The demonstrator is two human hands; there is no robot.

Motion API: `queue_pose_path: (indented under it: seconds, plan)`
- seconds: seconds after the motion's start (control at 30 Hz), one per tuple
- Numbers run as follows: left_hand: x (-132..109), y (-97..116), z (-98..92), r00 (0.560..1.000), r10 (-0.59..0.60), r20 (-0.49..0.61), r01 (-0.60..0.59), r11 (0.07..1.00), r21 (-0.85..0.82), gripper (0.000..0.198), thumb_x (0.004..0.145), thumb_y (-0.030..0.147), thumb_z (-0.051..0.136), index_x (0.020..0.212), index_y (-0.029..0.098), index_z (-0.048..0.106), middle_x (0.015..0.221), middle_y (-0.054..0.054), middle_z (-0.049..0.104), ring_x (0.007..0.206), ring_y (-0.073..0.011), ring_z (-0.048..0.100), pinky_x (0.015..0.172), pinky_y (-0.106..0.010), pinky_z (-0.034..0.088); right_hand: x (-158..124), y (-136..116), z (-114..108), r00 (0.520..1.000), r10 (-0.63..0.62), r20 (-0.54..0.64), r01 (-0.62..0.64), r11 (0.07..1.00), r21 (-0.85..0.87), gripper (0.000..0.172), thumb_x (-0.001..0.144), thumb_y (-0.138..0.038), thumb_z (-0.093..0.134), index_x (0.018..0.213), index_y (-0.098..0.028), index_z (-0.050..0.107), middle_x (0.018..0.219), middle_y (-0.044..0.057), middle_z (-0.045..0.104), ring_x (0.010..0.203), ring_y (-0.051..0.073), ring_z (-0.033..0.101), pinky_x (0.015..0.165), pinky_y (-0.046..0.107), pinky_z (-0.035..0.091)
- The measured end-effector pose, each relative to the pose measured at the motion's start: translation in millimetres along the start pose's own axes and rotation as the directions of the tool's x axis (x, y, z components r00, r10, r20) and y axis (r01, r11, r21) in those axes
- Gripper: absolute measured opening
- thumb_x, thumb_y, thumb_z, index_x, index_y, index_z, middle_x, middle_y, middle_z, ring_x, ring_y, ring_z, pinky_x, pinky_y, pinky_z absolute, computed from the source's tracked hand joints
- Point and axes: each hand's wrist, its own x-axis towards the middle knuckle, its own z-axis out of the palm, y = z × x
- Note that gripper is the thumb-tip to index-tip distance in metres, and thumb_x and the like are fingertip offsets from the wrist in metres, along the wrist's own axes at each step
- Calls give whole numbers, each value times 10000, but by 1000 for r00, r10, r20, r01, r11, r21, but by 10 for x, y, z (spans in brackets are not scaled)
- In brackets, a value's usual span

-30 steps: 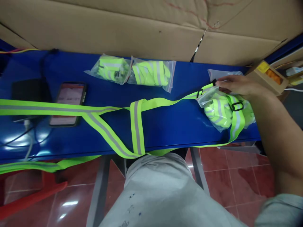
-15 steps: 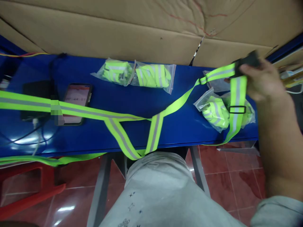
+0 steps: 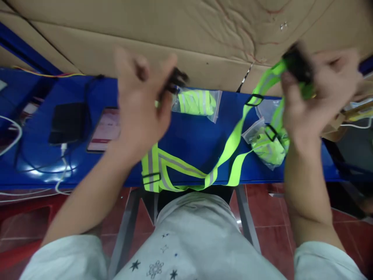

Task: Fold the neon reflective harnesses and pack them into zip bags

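A neon yellow-green strap harness (image 3: 182, 165) with a grey reflective stripe hangs in loops over the front of the blue table (image 3: 201, 142). My left hand (image 3: 138, 109), blurred, is closed on a black pronged buckle (image 3: 176, 79), and the strap runs down from it past a black slider (image 3: 151, 178). At the right, my right hand (image 3: 311, 93) grips another black buckle (image 3: 297, 64) at the harness's other end. Two more black sliders, an upper one (image 3: 254, 100) and a lower one (image 3: 271, 132), sit on the straps below it.
Behind lie a clear bag of folded straps (image 3: 196, 102) and, to the right, another bag (image 3: 268, 147). On the left are a phone (image 3: 103, 130), partly behind my forearm, and a black box (image 3: 68, 123) with a white cable. Cardboard (image 3: 163, 27) stands along the back.
My left hand has come into view from the left with its buckle, bringing the strap ends closer. The long strap across the phone is gone, and my right hand has tilted its buckle.
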Motion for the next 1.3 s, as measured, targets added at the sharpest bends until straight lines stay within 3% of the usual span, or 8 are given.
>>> queue_pose_path:
  seconds: [0.1, 0.27, 0.43, 0.57, 0.73, 1.0, 1.17, 1.3]
  plan:
    - [-57, 117, 400, 987, 103, 122, -111, 992, 52, 560, 1064, 227, 361, 1619, 224, 438, 1694, -177, 332, 1555, -381, 352, 1223, -649, 318, -155, -71, 373, 944, -317, -91, 322, 946, 41, 524, 993, -144, 524, 1488, -275, 637, 1424, 162, 556, 1415, 335, 519, 1211, 590, 406]
    - [-259, 136, 757, 976, 124, 179, -138, 988, 68, 589, 1060, 187, 320, 1646, 158, 375, 1402, -178, 656, 1305, -323, 629, 1189, -556, 376, -510, -198, 883, 951, -301, 70, 298, 953, 49, 673, 955, -80, 407, 1580, -307, 512, 1511, 124, 507, 1414, 325, 531, 1148, 556, 498]
    - [-336, 196, 723, 985, 43, 169, -75, 980, 186, 599, 1065, 218, 341, 1658, 131, 349, 1389, -227, 645, 1245, -388, 653, 1049, -550, 478, -699, -419, 945, 968, -204, 145, 209, 978, -24, 698, 969, -111, 398, 1627, -343, 437, 1547, 117, 513, 1437, 379, 509, 1151, 623, 461]
    - [-312, 245, 710, 982, -37, 185, 10, 989, 147, 616, 1050, 236, 340, 1660, 156, 344, 1449, -213, 612, 1279, -372, 640, 1015, -483, 533, -715, -506, 946, 976, -95, 195, 106, 993, -46, 702, 995, -141, 391, 1665, -349, 357, 1613, 119, 456, 1495, 414, 445, 1168, 669, 420]
    - [-293, 266, 739, 967, -123, 223, 81, 979, 188, 686, 1020, 231, 302, 1695, 119, 251, 1504, -232, 563, 1232, -358, 661, 797, -400, 592, -720, -567, 1008, 978, -66, 198, 82, 994, -76, 653, 1034, -174, 363, 1665, -341, 348, 1612, 117, 459, 1496, 395, 440, 1172, 639, 427]
    - [-373, 358, 860, 967, -80, 243, 47, 989, 138, 688, 1029, 253, 321, 1690, 100, 208, 1508, -249, 523, 1197, -342, 677, 721, -353, 604, -777, -677, 1128, 957, -56, 284, 73, 996, -50, 654, 1055, -198, 307, 1694, -339, 300, 1645, 97, 435, 1337, 371, 535, 1161, 626, 444]
    - [-388, 313, 830, 967, 43, 251, -21, 996, -91, 756, 1027, 373, 447, 1677, 108, 167, 1571, -245, 417, 1412, -347, 546, 977, -385, 586, -784, -642, 1156, 955, -159, 251, 155, 987, 34, 687, 1059, -185, 265, 1728, -287, 150, 1631, 138, 433, 1496, 358, 437, 1196, 576, 432]
    - [-286, 232, 578, 971, 142, 191, -124, 987, -99, 855, 960, 443, 614, 1673, 186, 218, 1529, -207, 530, 1428, -399, 519, 1173, -557, 440, -689, -513, 1045, 949, -237, 207, 216, 969, 122, 668, 1068, -312, 374, 1705, -246, 185, 1615, 185, 414, 1559, 372, 368, 1241, 606, 378]
